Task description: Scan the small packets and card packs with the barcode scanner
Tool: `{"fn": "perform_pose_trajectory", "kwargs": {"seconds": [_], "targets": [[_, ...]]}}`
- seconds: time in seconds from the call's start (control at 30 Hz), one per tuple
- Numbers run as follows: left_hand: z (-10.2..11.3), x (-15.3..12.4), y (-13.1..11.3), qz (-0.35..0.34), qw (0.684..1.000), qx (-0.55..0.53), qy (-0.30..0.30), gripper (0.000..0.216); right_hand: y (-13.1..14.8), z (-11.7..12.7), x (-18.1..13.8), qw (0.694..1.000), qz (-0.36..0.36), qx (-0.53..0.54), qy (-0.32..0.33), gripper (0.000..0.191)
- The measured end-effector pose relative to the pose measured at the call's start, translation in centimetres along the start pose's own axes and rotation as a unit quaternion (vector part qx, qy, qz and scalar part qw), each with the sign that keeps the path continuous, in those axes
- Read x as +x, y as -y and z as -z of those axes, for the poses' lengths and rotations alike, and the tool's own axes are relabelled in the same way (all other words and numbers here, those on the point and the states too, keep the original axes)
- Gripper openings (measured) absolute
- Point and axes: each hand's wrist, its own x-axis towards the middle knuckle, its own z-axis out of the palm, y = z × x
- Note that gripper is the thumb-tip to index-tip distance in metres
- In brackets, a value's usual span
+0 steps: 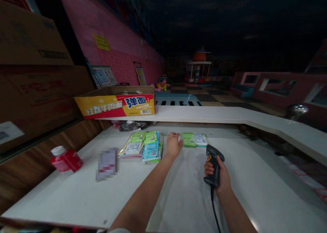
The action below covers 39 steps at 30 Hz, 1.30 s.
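My right hand (221, 177) is wrapped round the grip of a black barcode scanner (214, 160), its head pointing away from me and its cord running down toward me. My left hand (174, 144) reaches forward over the white counter (76, 195), fingers curled at the left edge of a green and white packet (195, 139). Just left of that hand lies a pile of several green and blue packets (145, 145).
A red bottle with a white cap (66, 160) lies on its side at the left. A blurred paper (107, 164) lies beside it. A yellow and red cardboard box (119, 102) sits on the raised shelf (230, 115). Brown cartons are stacked at the left.
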Motion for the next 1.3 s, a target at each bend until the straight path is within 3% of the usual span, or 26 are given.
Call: {"fn": "perform_pose_trajectory", "kwargs": {"seconds": [0.1,0.17,0.3,0.37,0.5,0.67,0.8,0.87,0.97,1.03,1.07,1.17,1.3], "targets": [[4.1,0.7,2.1,0.014,0.998,0.059,-0.028,0.029,-0.1,0.2,-0.2,1.000,-0.003,0.019,0.003,0.030],[6.9,1.0,3.9,0.058,0.991,0.108,-0.048,0.029,-0.2,0.3,-0.3,0.999,-0.007,0.034,0.003,0.029],[11.6,1.1,8.0,0.225,0.948,0.211,-0.079,0.034,-0.3,0.4,-0.4,0.999,-0.013,0.051,-0.001,0.028],[13.2,0.9,9.6,0.302,0.922,0.232,-0.063,0.043,-0.3,0.3,-0.5,0.998,-0.017,0.059,-0.008,0.029],[14.6,0.6,11.1,0.349,0.909,0.228,-0.006,0.061,-0.4,0.1,-0.6,0.996,-0.022,0.081,-0.015,0.025],[14.6,0.9,11.0,0.357,0.907,0.224,-0.019,0.065,-0.4,0.1,-0.5,0.995,-0.023,0.092,-0.019,0.023],[14.9,2.0,11.2,0.370,0.915,0.162,-0.009,0.036,-0.4,0.5,-0.2,0.996,-0.019,0.082,-0.008,0.027],[15.2,2.6,11.2,0.361,0.923,0.128,-0.045,0.025,-0.4,0.7,0.0,0.997,-0.017,0.076,0.000,0.029],[14.6,2.9,10.4,0.290,0.944,0.032,-0.154,0.022,-0.4,0.8,0.1,0.997,-0.016,0.079,0.003,0.030],[13.1,2.1,9.1,0.212,0.954,-0.098,-0.187,0.021,-0.3,0.8,0.2,0.996,-0.019,0.083,0.002,0.029],[11.9,1.4,8.2,0.177,0.951,-0.177,-0.182,0.022,-0.3,0.8,0.2,0.996,-0.020,0.083,0.001,0.028],[7.2,-2.0,5.4,0.098,0.934,-0.332,-0.084,0.024,-0.3,0.7,0.2,0.997,-0.020,0.073,0.002,0.026],[1.6,-6.4,3.3,0.117,0.897,-0.427,-0.004,0.031,-0.3,0.5,0.0,0.999,-0.019,0.034,0.005,0.028]]}}
